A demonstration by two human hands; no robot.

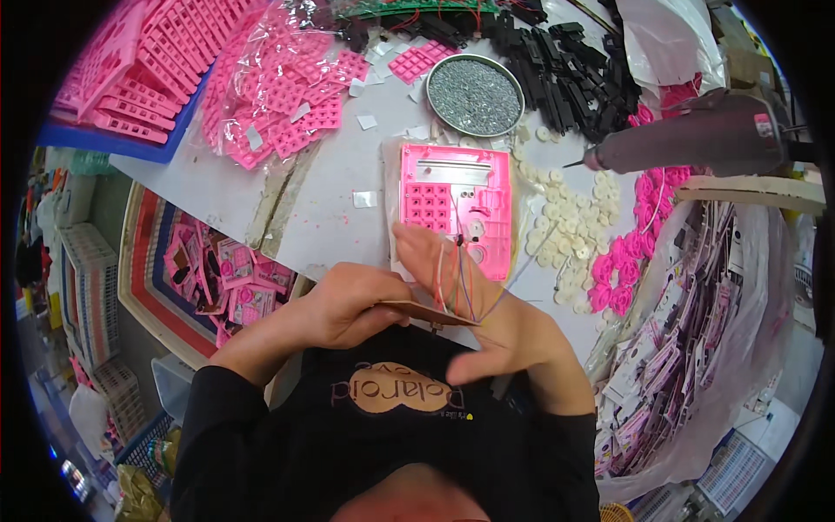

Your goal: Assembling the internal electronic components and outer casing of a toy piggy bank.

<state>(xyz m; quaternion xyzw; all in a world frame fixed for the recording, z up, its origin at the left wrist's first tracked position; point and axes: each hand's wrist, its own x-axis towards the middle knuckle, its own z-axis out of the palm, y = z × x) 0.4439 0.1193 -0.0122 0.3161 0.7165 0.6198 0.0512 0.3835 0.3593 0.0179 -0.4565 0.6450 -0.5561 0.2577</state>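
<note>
My left hand (358,303) grips the end of a thin brown circuit board (422,311) between thumb and fingers, the board seen nearly edge-on. Red, white and purple wires (470,285) rise from it across my right palm. My right hand (500,326) lies beside the board with fingers stretched flat and thumb spread away; whether it touches the board I cannot tell. Just beyond my hands, a pink plastic case half (496,187) lies open side up on the table. It holds a pink square-grid keypad (426,207) and a clear window strip (449,170).
A round tin of small screws (475,96) stands behind the case. White discs (570,217) and pink rosette pieces (622,261) lie to the right, under a dark electric screwdriver (696,143). Bagged pink keypads (287,104), black parts (565,78) and a bin of printed boards (670,374) surround the workspace.
</note>
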